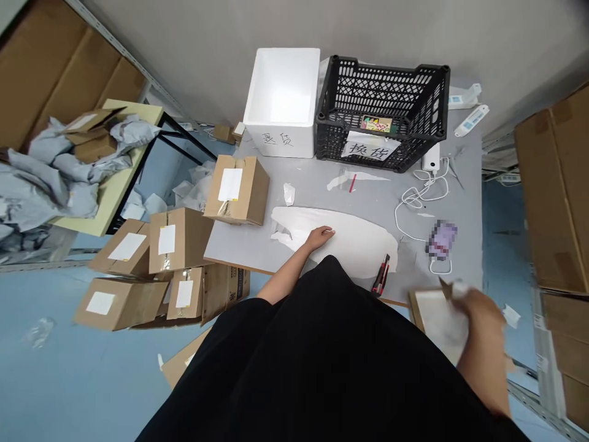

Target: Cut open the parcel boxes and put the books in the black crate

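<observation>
My left hand (pixel 321 237) rests on a white sheet (pixel 354 236) on the grey table, its fingers curled together; whether anything small is in them is hidden. My right hand (pixel 478 307) is blurred at the table's right front corner, above an open cardboard box (pixel 444 319) with a pale inside. Beside its fingers are a brown flap-like piece and something whitish, both smeared; its grip on them cannot be made out. A red and black box cutter (pixel 381 275) lies between the hands, on the sheet's right edge.
At the table's back stand a white foam box (pixel 284 138) and a black crate (pixel 381 110). A taped carton (pixel 253 190) sits at the left edge. A phone (pixel 442 238) with a white cable (pixel 400 212) lies right. Cartons (pixel 184 236) are stacked left, below grey parcels (pixel 41 184).
</observation>
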{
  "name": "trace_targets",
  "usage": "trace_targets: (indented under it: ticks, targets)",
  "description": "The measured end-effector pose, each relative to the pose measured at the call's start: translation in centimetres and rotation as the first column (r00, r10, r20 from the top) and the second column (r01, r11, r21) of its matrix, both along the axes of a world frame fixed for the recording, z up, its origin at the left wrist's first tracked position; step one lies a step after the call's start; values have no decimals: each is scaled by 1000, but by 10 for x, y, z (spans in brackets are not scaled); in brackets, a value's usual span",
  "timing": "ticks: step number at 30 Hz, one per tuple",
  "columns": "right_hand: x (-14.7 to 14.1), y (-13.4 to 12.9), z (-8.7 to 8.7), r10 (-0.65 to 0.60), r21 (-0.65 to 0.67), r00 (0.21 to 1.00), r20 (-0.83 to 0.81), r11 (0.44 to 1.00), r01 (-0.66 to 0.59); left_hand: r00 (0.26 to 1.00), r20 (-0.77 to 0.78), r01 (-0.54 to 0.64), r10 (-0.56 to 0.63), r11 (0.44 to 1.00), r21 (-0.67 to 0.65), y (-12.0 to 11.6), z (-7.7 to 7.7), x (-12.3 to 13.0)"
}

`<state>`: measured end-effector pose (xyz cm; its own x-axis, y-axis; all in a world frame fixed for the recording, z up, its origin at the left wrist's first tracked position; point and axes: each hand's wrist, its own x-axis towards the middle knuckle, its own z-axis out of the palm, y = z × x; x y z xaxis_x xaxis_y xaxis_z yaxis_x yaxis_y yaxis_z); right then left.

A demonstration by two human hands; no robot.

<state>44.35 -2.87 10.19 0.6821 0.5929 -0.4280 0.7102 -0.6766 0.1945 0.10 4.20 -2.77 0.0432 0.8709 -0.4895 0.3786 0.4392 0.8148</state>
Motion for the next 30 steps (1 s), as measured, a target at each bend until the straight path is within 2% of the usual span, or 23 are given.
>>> trace_targets:
  ticks: [1,2,3,4,5,6,7,9,10,11,12,13,15,18,21,24,27,30]
  targets:
    - [16,-25,-6,-115,-106,993,12,988,116,999,-38,-37,37,999,-4,-5,-3,-10]
    - [23,-45,-14,-183,-152,983,15,971,183,995,-67,-70,70,997,-7,-10,-5,-19]
    - [21,-59,-23,-230,-161,973,18,960,230,992,-86,-96,95,995,-10,-14,-8,-27]
    - [10,-67,-33,-220,-126,975,-13,968,217,989,-96,-112,110,994,-12,-19,-11,-33]
    - [-10,-68,-44,-182,-67,980,-74,982,178,988,-101,-120,118,993,-13,-23,-13,-38]
    - [-37,-64,-56,-83,49,984,-156,995,91,988,-102,-122,120,992,-14,-27,-15,-41]
    - [-68,-55,-68,45,173,965,-260,985,1,987,-102,-123,121,992,-12,-31,-16,-43]
    - [-134,-32,-94,209,272,897,-389,957,-104,987,-99,-129,128,992,-8,-41,-17,-45]
    - [-166,-20,-107,287,311,837,-465,939,-149,986,-97,-134,133,991,-5,-47,-17,-46]
    - [-194,-11,-119,390,382,712,-584,906,-183,985,-95,-142,142,990,-1,-53,-16,-47]
    - [-218,-4,-129,436,429,619,-653,887,-173,984,-93,-153,152,988,3,-60,-16,-50]
    - [-238,1,-138,432,432,576,-694,890,-147,982,-92,-166,166,986,8,-66,-15,-54]
    - [-264,4,-152,390,412,550,-738,907,-89,974,-95,-203,203,979,16,-80,-15,-66]
    - [-280,4,-162,322,368,517,-793,930,-15,952,-109,-285,285,958,21,-96,-15,-92]
    - [-288,4,-167,243,290,434,-868,956,46,911,-129,-390,391,920,32,-107,-16,-121]
    - [-302,3,-170,193,235,342,-920,968,85,845,-155,-509,511,859,59,-119,-11,-147]
    - [-327,5,-170,193,218,276,-941,974,61,761,-186,-615,622,782,102,-135,0,-169]
    - [-360,11,-161,233,241,223,-947,970,9,678,-207,-689,705,708,152,-148,13,-193]
